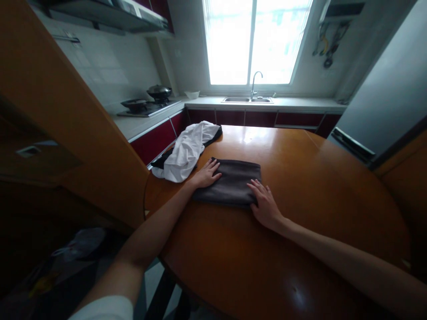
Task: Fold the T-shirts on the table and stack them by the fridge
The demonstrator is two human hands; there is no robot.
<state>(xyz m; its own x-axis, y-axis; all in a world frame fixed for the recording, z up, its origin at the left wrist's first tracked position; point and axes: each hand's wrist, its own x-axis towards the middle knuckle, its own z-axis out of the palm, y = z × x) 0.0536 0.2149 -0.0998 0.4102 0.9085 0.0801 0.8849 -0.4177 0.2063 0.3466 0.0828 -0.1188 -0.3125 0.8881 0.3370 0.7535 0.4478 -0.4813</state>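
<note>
**Both hands flat on a folded dark cloth**

A folded dark cloth (pixel 231 183) lies on the wooden surface (pixel 300 186), near the middle of its far half. The left hand (pixel 207 174) rests on the cloth's left edge, fingers spread and flat, pinching nothing. The right hand (pixel 265 205) lies open on the near right corner, palm down, also gripping nothing. Just left of the cloth sits a rumpled white garment (pixel 187 151), apart from it by a narrow gap. The cloth looks soft, light and limp; it would likely sag if lifted, so its corners or folded edges seem the best places to hold.
</note>
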